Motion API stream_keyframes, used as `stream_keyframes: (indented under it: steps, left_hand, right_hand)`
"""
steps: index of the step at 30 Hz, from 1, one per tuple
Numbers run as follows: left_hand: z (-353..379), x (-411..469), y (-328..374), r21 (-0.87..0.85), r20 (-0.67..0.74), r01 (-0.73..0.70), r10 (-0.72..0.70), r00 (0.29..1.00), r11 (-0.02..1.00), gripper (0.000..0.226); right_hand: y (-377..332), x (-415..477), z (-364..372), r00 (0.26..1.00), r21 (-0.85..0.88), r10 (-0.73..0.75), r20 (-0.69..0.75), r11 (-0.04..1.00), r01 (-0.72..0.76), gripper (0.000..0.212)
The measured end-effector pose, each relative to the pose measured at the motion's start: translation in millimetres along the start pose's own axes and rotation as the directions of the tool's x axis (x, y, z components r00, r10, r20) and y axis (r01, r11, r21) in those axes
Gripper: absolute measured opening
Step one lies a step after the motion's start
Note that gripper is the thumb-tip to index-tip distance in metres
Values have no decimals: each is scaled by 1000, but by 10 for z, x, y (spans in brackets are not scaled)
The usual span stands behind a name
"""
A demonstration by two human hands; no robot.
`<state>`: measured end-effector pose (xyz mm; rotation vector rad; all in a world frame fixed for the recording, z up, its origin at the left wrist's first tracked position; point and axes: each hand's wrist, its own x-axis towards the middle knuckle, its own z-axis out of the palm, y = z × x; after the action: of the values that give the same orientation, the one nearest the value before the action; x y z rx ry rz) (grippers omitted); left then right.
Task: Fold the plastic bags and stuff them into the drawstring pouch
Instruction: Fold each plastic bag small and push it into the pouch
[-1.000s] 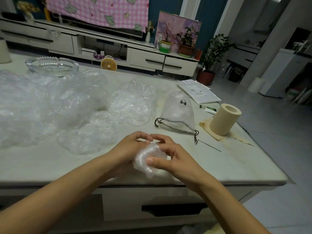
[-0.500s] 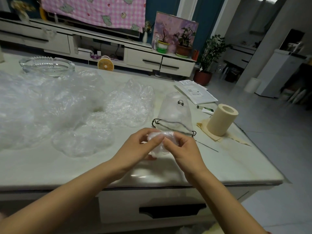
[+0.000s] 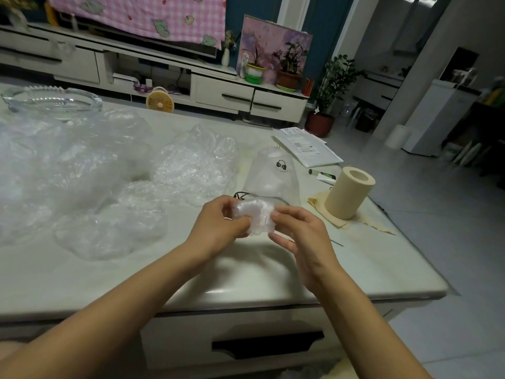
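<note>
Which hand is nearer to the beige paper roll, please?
Right. The right hand is leftward of the paper roll; the left hand is farther left, beyond the folded bag.

The mouth of the drawstring pouch (image 3: 269, 176) is mostly lost behind the wadded bag (image 3: 255, 217), which the left hand (image 3: 218, 225) and right hand (image 3: 300, 236) grip just in front of it. Left of the pouch, the heap of loose bags (image 3: 54, 165) runs out of view. Beyond the pouch, the envelope (image 3: 308, 149) label is too small to read. To the pouch's right, the paper roll (image 3: 348, 192) half hides a tube (image 3: 323, 175).
</note>
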<state>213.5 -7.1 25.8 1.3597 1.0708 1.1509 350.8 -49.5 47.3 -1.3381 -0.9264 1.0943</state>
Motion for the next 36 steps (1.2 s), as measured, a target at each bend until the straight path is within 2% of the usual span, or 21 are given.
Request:
stream_keyframes:
  steps: [2,4,8,12,13,14,15,16,17,18,19,20,21,24,27,29,31,33,34,36]
  left_hand:
    - [67,55,-33,25,-13,-18,18,1000,1000,17]
    - [105,88,-74,11,27,-14,13,1000,1000,15]
    - [196,182,-128,-7,154,4,-3,988,1000,15]
    - [209,251,-140,109,252,49,-75,965,993,20]
    - [221,257,-126,144,264,40,-78,961,989,18]
    - [232,255,-115,201,251,-30,-23,968,979,18]
    - [233,263,-121,337,225,-194,121,967,921,22]
    - [227,302,-142,525,227,-388,315,922,757,29]
    - [218,363,-177,679,267,-516,478,837,523,35]
    - [208,431,-235,753,346,-578,559,754,314,39]
    - [204,503,-298,782,419,-596,552,721,184,40]
    - [208,576,-389,797,459,-595,537,708,103,41]
    - [224,618,-459,808,484,-585,494,723,65,42]
    - [260,645,-540,807,497,-586,453,740,72,46]
    - [325,562,-430,747,479,-639,520,707,182,48]
    - [365,495,-357,717,457,-660,564,688,225,50]
    - [380,413,-333,679,456,-689,589,668,255,48]
    - [378,333,-335,639,467,-715,595,654,285,47]
    - [381,284,-340,622,474,-722,589,655,302,48]
    - [391,196,-349,594,493,-733,569,658,331,48]
  right_hand:
    - [23,49,-74,998,57,54,42,997,-57,34]
    - [31,66,-89,990,66,74,118,994,-82,43]
    - [35,163,-180,991,28,58,121,998,-62,18]
    - [29,245,-293,992,-111,58,113,993,-46,11]
    - [37,267,-324,995,-147,46,85,989,-33,9]
    - [37,283,-347,998,-156,36,49,987,-28,7]
    - [39,297,-374,1000,-148,27,8,989,-25,6]
    - [42,315,-406,999,-129,20,-32,991,-24,6]
    - [51,340,-446,998,-117,11,-60,993,-18,7]
    - [51,356,-472,997,-114,8,-78,993,-16,9]
    - [54,369,-495,997,-126,5,-83,992,-15,11]
    - [62,381,-516,997,-148,2,-81,989,-14,12]
    - [80,395,-531,997,-184,-5,-75,983,-9,12]
    - [130,424,-537,996,-269,-65,-56,962,48,16]
    - [151,475,-510,968,-343,-246,-43,914,217,22]
    - [170,517,-472,914,-440,-396,-91,839,319,20]
    - [200,561,-455,799,-580,-573,-183,719,383,16]
    - [230,604,-465,685,-691,-701,-199,596,409,14]
    - [248,633,-470,666,-717,-722,-190,566,408,14]
    - [267,683,-461,673,-717,-718,-176,562,413,14]
